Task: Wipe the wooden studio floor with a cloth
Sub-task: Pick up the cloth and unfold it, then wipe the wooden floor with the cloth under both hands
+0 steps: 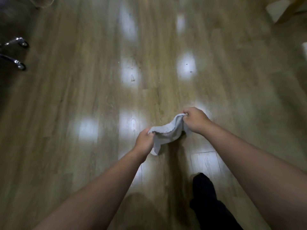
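A small light-grey cloth (167, 131) hangs stretched between both hands above the wooden plank floor (83, 90). My left hand (144, 141) pinches its near-left corner, and my right hand (196, 119) grips the far-right corner a little higher up. The cloth's loose lower end droops below my left hand. Small specks of dirt lie on the floor ahead, among bright patches of reflected ceiling light.
Two chrome chair castors (20, 53) stick in from the left edge. A pale wooden furniture leg and panel (285, 10) stand at the top right. My dark trouser leg and foot (207, 201) are at the bottom, right of centre.
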Available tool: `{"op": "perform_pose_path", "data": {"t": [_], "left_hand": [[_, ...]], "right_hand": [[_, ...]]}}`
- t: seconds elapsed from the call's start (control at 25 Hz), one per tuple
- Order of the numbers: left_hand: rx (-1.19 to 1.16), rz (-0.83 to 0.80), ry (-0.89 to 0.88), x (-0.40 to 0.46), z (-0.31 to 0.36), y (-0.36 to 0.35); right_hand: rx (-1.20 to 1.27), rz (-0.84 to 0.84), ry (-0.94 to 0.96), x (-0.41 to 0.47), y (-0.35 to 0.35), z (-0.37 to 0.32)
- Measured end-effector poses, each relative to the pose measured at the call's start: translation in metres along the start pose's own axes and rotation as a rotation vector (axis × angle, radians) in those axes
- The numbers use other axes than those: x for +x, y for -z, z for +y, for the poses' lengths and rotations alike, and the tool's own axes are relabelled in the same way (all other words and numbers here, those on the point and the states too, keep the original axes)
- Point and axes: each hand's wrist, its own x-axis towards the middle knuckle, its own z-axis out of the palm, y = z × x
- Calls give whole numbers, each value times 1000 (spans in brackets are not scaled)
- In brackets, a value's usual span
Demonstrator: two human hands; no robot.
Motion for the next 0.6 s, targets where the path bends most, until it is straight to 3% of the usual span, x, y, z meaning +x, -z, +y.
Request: {"op": "perform_pose_path", "data": {"t": [0.4, 0.6], "left_hand": [[-63, -42, -14, 24, -39, -58], [55, -86, -100, 54, -63, -68]], "right_hand": [[-296, -6, -42, -9, -10, 33], [-275, -20, 27, -6, -45, 65]]}}
